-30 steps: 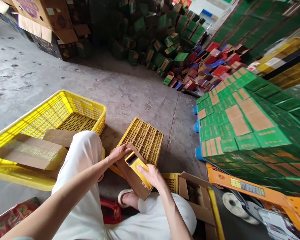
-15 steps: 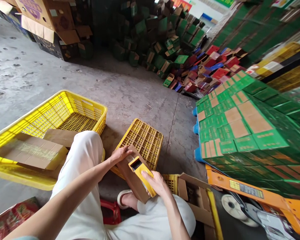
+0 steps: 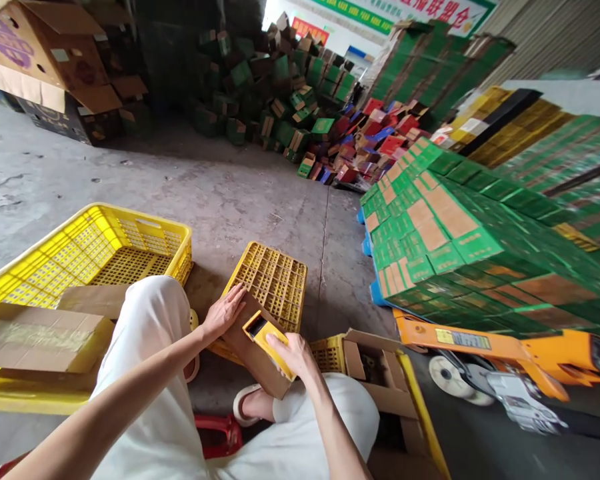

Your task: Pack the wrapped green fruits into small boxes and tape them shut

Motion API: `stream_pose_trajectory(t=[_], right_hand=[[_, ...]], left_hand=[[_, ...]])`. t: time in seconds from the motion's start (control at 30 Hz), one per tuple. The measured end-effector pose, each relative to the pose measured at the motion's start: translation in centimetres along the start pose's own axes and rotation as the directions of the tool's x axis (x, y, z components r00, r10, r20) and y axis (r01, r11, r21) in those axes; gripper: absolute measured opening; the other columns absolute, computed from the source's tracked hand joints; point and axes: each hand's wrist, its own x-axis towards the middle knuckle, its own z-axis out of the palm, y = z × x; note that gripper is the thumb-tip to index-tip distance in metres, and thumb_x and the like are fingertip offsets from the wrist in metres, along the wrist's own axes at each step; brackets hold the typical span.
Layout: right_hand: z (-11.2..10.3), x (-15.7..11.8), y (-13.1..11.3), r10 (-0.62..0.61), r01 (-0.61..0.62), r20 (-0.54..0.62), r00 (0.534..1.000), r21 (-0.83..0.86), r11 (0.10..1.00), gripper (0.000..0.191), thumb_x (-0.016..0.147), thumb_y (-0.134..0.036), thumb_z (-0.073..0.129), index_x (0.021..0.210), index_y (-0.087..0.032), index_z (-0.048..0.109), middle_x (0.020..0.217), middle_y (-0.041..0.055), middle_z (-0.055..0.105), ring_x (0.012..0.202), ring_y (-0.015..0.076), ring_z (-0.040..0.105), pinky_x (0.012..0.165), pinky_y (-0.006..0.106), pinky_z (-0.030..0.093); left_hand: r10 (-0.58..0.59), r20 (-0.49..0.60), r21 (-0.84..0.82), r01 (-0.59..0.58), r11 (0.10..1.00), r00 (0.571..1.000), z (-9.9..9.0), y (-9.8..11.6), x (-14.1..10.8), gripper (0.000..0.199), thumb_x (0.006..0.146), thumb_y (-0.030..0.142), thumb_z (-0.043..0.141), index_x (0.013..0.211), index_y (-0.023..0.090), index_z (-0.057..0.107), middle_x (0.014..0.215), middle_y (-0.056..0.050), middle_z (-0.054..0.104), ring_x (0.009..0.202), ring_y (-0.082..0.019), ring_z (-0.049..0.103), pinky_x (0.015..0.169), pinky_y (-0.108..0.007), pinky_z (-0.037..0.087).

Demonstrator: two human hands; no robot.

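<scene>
A long brown cardboard box leans at a slant between my knees and an upturned yellow crate. My left hand lies flat on the box's upper left part, fingers stretched out and together. In my right hand is a yellow handheld device with a dark rectangular window at its far end. It is held over the face of the box; whether it touches the cardboard I cannot tell.
At left, a large yellow basket holds taped cardboard boxes. To the right stand an open carton, an orange pallet jack and stacked green boxes. A red plastic stool shows below me. Loose boxes are heaped behind.
My left hand has flattened on the box, its fingers now pointing up along it. The device stays in my right hand. The view has tilted up and turned right.
</scene>
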Motion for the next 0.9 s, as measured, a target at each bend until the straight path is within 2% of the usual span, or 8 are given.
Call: stream_pose_trajectory(t=[0.03,0.1,0.2,0.27,0.33,0.5,0.67,0.9], right_hand=[[0.0,0.0,0.0,-0.004,0.004,-0.004,1.0,0.0,1.0,0.044,0.098,-0.063,0.067,0.084,-0.021,0.063,0.054,0.002,0.067,0.051,0.0207,0.073,0.043,0.022,0.049],[0.0,-0.1,0.1,-0.01,0.01,-0.008,1.0,0.008,1.0,0.043,0.098,-0.061,0.068,0.082,-0.022,0.063,0.055,0.0023,0.068,0.053,0.0212,0.074,0.045,0.022,0.051],[-0.1,-0.3,0.2,-0.026,0.026,0.006,1.0,0.018,1.0,0.041,0.098,-0.058,0.07,0.081,-0.021,0.063,0.057,0.0035,0.069,0.054,0.0222,0.075,0.046,0.023,0.053],[-0.2,-0.5,0.1,-0.043,0.043,0.005,0.999,0.002,0.999,0.04,0.098,-0.056,0.071,0.082,-0.021,0.064,0.059,0.0038,0.07,0.055,0.0216,0.075,0.046,0.022,0.052],[-0.2,-0.7,0.0,-0.047,0.047,-0.001,0.999,-0.018,0.999,0.039,0.097,-0.056,0.073,0.083,-0.02,0.065,0.059,0.0034,0.07,0.056,0.0208,0.075,0.045,0.021,0.05],[-0.4,-0.3,-0.1,-0.019,0.019,0.024,1.0,0.004,1.0,0.042,0.097,-0.06,0.07,0.084,-0.021,0.066,0.059,0.0035,0.07,0.055,0.0211,0.075,0.044,0.021,0.051],[-0.8,0.7,0.4,-0.018,0.016,0.092,0.996,0.015,1.0,0.046,0.095,-0.065,0.069,0.087,-0.02,0.066,0.059,0.0038,0.07,0.053,0.0225,0.075,0.045,0.025,0.054],[-1.6,-0.6,1.9,0.002,-0.003,0.099,0.995,0.011,1.0,0.043,0.097,-0.061,0.068,0.089,-0.019,0.067,0.061,0.0049,0.072,0.052,0.0221,0.075,0.044,0.024,0.053]], left_hand=[[0.137,0.001,0.033,-0.137,0.99,0.991,-0.4,-0.2,-0.6,0.057,0.114,0.034,0.037,0.168,0.02,0.045,0.177,-0.012,0.042,0.164,-0.028,0.04,0.134,-0.05,0.037],[0.374,0.101,0.078,-0.382,0.921,0.922,-1.2,-0.6,-1.9,0.063,0.111,0.029,0.037,0.174,0.022,0.036,0.18,-0.011,0.036,0.168,-0.03,0.031,0.137,-0.056,0.029],[0.536,0.233,0.091,-0.567,0.819,0.812,-1.9,-0.8,-3.7,0.087,0.107,0.045,0.052,0.18,0.019,0.013,0.182,-0.015,0.027,0.17,-0.036,0.024,0.138,-0.059,0.025],[0.551,0.243,0.112,-0.587,0.802,0.799,-1.8,-0.6,-4.5,0.11,0.1,0.063,0.063,0.18,0.015,0.005,0.182,-0.021,0.024,0.169,-0.042,0.024,0.137,-0.06,0.025],[0.536,0.223,0.149,-0.572,0.807,0.814,-1.4,-0.2,-4.9,0.121,0.096,0.074,0.066,0.179,0.013,0.003,0.182,-0.024,0.022,0.168,-0.046,0.024,0.136,-0.062,0.026],[0.519,0.207,0.169,-0.553,0.816,0.829,-0.8,0.4,-4.5,0.117,0.098,0.08,0.059,0.179,0.013,0.008,0.18,-0.024,0.028,0.167,-0.044,0.029,0.135,-0.061,0.028],[0.493,0.24,0.17,-0.536,0.827,0.836,-0.8,0.1,-3.7,0.122,0.092,0.088,0.06,0.178,0.012,0.02,0.179,-0.025,0.029,0.167,-0.043,0.03,0.135,-0.06,0.03],[0.549,0.262,0.128,-0.592,0.795,0.794,-0.7,-0.5,-2.9,0.111,0.094,0.08,0.066,0.172,0.008,0.033,0.175,-0.029,0.038,0.166,-0.044,0.032,0.134,-0.064,0.032]])
